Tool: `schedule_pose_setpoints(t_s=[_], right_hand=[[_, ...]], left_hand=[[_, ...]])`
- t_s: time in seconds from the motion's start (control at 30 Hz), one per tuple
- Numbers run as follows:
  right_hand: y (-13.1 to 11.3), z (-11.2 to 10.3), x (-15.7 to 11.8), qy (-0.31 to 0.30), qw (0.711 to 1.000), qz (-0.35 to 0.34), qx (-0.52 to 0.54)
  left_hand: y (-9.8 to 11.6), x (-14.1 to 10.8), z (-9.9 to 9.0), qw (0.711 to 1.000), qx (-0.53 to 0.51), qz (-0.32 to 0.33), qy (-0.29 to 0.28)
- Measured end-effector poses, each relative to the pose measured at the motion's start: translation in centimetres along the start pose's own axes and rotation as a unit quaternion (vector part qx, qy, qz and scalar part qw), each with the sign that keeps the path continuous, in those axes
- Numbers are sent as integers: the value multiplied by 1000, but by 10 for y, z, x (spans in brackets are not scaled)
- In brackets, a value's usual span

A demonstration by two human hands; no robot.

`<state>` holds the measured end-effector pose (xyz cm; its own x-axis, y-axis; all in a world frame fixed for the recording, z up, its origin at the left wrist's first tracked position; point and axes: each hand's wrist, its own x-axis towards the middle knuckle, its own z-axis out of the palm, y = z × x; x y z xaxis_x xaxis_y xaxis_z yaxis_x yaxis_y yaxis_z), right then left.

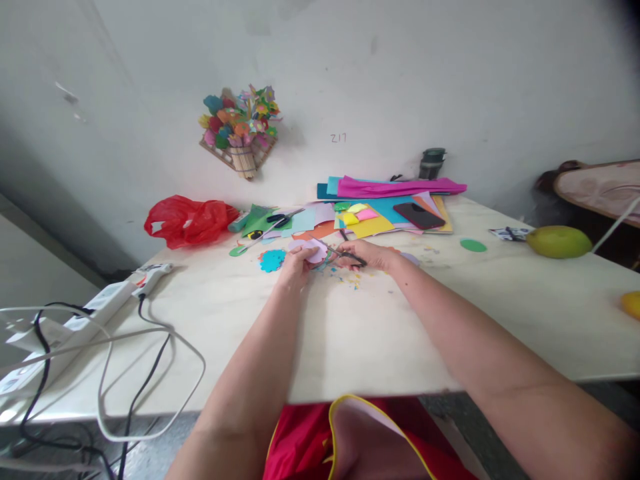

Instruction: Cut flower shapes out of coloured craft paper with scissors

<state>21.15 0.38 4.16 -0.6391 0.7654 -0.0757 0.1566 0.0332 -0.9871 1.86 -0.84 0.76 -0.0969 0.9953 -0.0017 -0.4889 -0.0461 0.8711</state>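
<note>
In the head view, the left hand (299, 261) pinches a pale purple paper piece (315, 251); the right hand (361, 255) grips black-handled scissors (356, 259) beside it. Left of both hands (quite near) lies a blue scalloped paper (272, 261).

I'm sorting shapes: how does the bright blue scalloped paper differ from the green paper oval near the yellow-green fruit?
The blue paper has a wavy edge; the green oval, a smooth one. The blue paper sits by the left hand, the green oval near the fruit. Both are paper.
</note>
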Motion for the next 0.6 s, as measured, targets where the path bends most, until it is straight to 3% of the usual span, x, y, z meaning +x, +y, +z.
schedule_pose_setpoints(t_s=[0.37,0.6], right_hand=[[-1,3,2,-9,999,25,46],[3,10,2,38,999,-1,27]], left_hand=[[-1,-1,2,1000,-3,4,5],[-7,-4,15,998,-35,38,47]])
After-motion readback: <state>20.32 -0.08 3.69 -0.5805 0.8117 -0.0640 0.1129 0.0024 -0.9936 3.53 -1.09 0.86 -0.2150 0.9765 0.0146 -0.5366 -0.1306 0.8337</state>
